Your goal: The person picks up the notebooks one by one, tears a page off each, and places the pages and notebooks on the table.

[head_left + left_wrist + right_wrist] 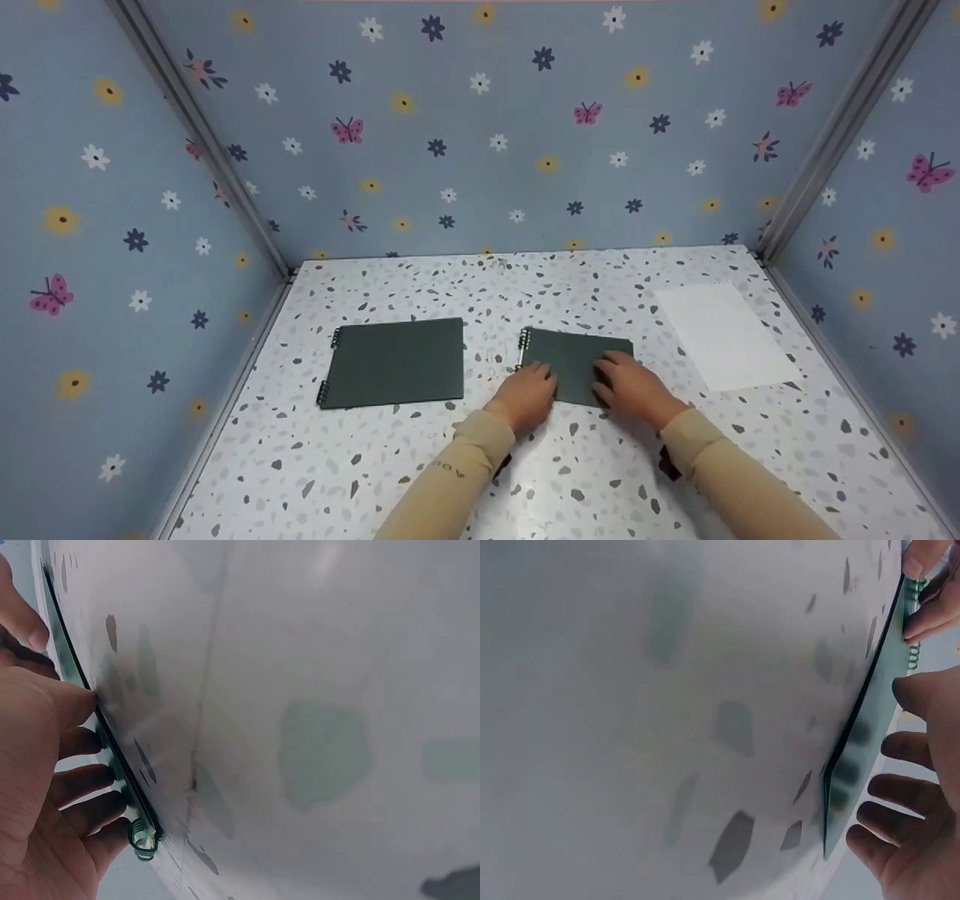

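Note:
A small dark green spiral-bound notebook lies on the speckled table, its rings on the left side. My left hand is at its left front corner, thumb by the front edge and fingers over the cover near the rings. In the left wrist view, the thumb of the left hand meets the notebook's edge. Over the right part of the cover is my right hand. Seen from the right wrist, the right hand has its fingers spread, with their dark reflections on the cover.
To the left lies a larger dark green spiral notebook, rings also on its left. A white sheet of paper lies at the right. Floral-patterned walls enclose the table at the back and both sides.

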A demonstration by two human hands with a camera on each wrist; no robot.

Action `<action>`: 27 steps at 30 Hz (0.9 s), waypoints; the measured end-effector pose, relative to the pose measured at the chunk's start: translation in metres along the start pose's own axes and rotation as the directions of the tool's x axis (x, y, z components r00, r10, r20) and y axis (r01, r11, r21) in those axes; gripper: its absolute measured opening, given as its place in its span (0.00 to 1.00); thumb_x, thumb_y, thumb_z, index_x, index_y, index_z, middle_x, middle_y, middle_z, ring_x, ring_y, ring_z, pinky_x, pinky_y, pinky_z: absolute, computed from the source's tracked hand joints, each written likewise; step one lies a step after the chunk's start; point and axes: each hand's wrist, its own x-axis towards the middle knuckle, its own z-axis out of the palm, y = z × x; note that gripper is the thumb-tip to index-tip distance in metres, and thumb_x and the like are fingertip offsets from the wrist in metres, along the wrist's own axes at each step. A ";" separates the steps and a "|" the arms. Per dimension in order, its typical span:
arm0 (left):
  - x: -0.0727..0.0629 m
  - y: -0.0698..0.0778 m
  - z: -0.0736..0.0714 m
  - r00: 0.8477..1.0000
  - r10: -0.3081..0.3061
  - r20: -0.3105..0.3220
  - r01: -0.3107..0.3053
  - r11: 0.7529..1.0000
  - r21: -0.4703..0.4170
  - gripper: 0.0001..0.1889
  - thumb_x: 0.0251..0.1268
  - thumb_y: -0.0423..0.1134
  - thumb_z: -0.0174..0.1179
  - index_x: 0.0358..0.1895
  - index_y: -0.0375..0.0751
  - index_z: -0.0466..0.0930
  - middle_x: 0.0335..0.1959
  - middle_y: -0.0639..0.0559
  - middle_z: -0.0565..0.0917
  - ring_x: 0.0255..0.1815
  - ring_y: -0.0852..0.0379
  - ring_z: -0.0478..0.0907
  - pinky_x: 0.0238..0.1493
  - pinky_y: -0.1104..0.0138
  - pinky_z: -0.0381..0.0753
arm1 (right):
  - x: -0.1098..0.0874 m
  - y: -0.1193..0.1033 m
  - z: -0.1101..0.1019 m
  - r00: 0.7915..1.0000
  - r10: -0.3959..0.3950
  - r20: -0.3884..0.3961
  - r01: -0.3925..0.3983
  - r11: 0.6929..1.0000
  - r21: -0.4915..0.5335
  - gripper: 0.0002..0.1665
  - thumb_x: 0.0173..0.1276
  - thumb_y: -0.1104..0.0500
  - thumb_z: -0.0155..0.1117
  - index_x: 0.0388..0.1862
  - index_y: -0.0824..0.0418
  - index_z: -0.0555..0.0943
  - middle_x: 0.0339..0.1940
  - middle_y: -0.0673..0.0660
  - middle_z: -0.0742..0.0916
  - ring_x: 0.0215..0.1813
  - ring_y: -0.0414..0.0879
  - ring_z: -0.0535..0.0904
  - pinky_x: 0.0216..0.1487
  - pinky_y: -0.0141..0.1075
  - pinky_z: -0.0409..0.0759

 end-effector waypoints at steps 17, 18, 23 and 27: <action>-0.017 0.026 -0.005 0.995 0.103 0.016 -0.103 0.992 0.070 0.15 0.84 0.41 0.55 0.61 0.42 0.88 0.57 0.47 0.88 0.60 0.51 0.86 0.59 0.61 0.89 | -0.025 0.018 0.002 0.999 -0.033 0.028 0.033 0.999 0.018 0.35 0.82 0.50 0.66 0.75 0.74 0.76 0.78 0.78 0.75 0.80 0.75 0.71 0.77 0.65 0.73; -0.019 0.028 -0.006 0.993 0.116 0.010 -0.116 0.990 0.078 0.14 0.83 0.41 0.57 0.59 0.43 0.88 0.55 0.48 0.88 0.58 0.52 0.86 0.57 0.61 0.90 | -0.027 0.019 0.002 0.999 -0.034 0.036 0.033 0.999 0.023 0.35 0.82 0.50 0.66 0.75 0.74 0.76 0.78 0.78 0.75 0.80 0.75 0.71 0.78 0.64 0.73; -0.027 0.036 -0.006 0.984 0.178 0.001 -0.177 0.979 0.104 0.10 0.80 0.43 0.62 0.53 0.46 0.90 0.49 0.52 0.88 0.49 0.56 0.86 0.49 0.64 0.89 | -0.037 0.024 -0.002 0.997 -0.055 0.060 0.055 0.998 0.007 0.35 0.81 0.50 0.67 0.75 0.73 0.77 0.78 0.77 0.76 0.78 0.73 0.73 0.77 0.64 0.75; -0.030 0.033 -0.004 0.978 0.205 -0.028 -0.201 0.975 0.099 0.09 0.78 0.45 0.65 0.50 0.49 0.90 0.49 0.54 0.88 0.48 0.57 0.85 0.51 0.65 0.88 | -0.038 0.025 -0.005 0.996 -0.061 0.066 0.061 0.998 0.007 0.34 0.80 0.50 0.69 0.74 0.73 0.78 0.76 0.76 0.77 0.77 0.72 0.75 0.76 0.64 0.75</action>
